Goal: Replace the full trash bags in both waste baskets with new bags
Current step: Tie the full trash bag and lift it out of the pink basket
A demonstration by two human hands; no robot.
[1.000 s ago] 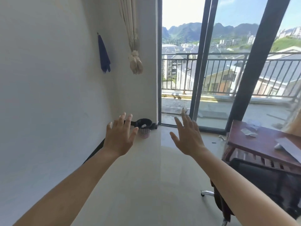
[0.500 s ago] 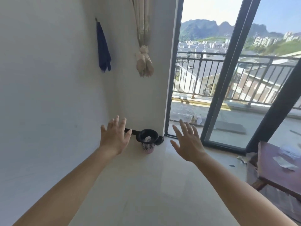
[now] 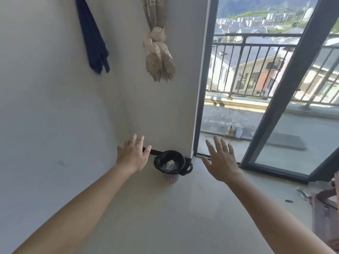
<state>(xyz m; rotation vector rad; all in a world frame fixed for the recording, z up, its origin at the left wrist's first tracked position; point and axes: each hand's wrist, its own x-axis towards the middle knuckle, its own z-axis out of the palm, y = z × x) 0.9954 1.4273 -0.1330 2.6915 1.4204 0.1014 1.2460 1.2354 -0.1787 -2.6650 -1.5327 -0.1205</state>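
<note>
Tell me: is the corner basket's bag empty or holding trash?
Holding trash: pale crumpled waste lies inside the black bag lining the pink basket.

only one in view here: a small pink lattice plastic waste basket [image 3: 171, 177], upright on the pale floor [image 3: 165, 208], tucked in the corner close to the white wall [image 3: 161, 116]; lined with a black plastic trash bag [image 3: 162, 161], edge folded out over the rim, loose flap poking out on the right; crumpled white paper [image 3: 170, 163] sitting inside
</note>
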